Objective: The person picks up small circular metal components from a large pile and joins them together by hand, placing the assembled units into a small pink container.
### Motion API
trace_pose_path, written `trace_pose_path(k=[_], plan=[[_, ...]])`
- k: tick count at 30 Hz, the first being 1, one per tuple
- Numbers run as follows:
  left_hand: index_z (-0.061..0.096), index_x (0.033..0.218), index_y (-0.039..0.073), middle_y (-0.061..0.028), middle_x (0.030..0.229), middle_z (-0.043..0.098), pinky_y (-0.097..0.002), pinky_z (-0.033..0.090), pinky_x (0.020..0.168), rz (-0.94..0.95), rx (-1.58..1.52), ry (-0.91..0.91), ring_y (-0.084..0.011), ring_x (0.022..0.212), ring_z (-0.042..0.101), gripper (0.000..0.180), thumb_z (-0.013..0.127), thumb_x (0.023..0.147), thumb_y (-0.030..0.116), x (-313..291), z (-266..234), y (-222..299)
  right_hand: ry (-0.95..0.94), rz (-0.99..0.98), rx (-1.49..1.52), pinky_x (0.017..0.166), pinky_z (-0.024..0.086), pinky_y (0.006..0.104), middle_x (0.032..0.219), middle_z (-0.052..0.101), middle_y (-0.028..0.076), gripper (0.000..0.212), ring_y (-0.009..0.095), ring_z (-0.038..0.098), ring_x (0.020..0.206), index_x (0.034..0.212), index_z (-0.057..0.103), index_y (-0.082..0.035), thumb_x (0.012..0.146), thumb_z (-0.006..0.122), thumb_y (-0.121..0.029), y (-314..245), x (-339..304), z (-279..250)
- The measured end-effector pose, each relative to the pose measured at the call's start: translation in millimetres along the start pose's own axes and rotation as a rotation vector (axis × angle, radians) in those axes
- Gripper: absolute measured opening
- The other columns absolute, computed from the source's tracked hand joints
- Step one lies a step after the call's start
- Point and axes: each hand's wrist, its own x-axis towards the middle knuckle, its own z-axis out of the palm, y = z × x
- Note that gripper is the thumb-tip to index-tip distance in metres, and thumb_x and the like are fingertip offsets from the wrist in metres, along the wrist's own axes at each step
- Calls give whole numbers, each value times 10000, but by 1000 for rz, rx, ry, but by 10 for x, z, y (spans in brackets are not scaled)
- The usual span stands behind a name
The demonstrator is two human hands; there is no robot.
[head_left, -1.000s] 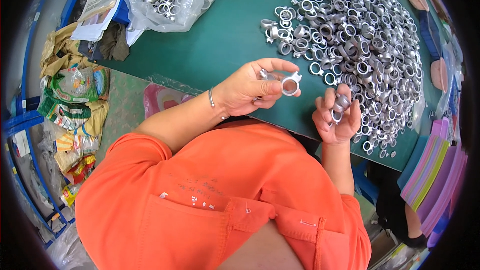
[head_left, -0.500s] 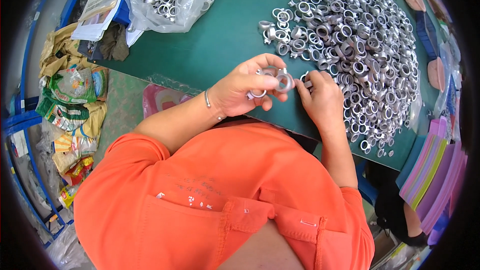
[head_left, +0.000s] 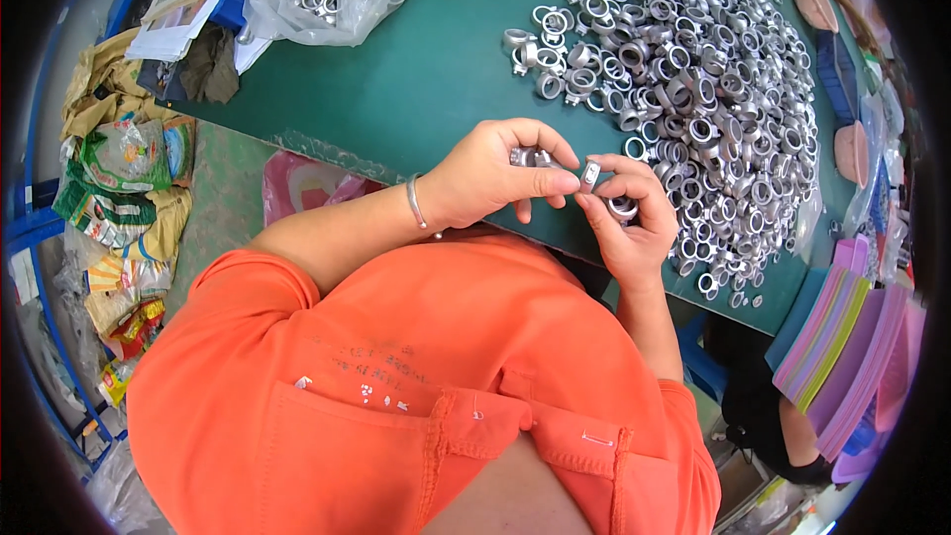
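Note:
My left hand (head_left: 495, 176) is closed round silver-grey metal rings (head_left: 533, 157), each with a small lug; the fingers partly hide them. Close on its right, my right hand (head_left: 637, 220) pinches another ring (head_left: 590, 174) between thumb and fingertips, turned so a small slotted face shows. My left thumb tip reaches that ring or lies right beside it. A further ring (head_left: 621, 208) sits in the curled fingers of my right hand. Both hands are above the near edge of the green table (head_left: 396, 104), left of a large heap of similar rings (head_left: 728, 104).
A clear plastic bag (head_left: 347, 15) of rings stands at the table's far left, beside papers (head_left: 188, 0) and a dark cloth (head_left: 211, 64). Pink baskets (head_left: 815, 2) line the right edge. Crumpled sacks (head_left: 119, 178) lie left, and striped foam sheets (head_left: 827, 337) at lower right.
The rings in my left hand have turned and are now more covered by its fingers. My right hand has opened out from the heap's edge, showing one ring at its fingertips and another in its fingers.

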Motion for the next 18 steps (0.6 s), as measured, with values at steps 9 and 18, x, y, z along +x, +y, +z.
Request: trace_pose_path(k=[9,18], plan=[[595,947,0,-87,819,635,-196,466,452,3,102,16,-102,660,612,157,614,856,127,-14,21,6,66,-86,-132,634,475,273,889,630,145,237,196,601,749,769,551,-30,652,745,38,-67,-16,39],[572,1046,25,-69,891,618,-305,547,579,-301,-564,-127,-152,800,616,407,374,958,369,4,-62,-154,-130,-349,-295,575,468,283,932,625,128,243,224,581,682,771,564,-41,607,723,43,-213,125,160]])
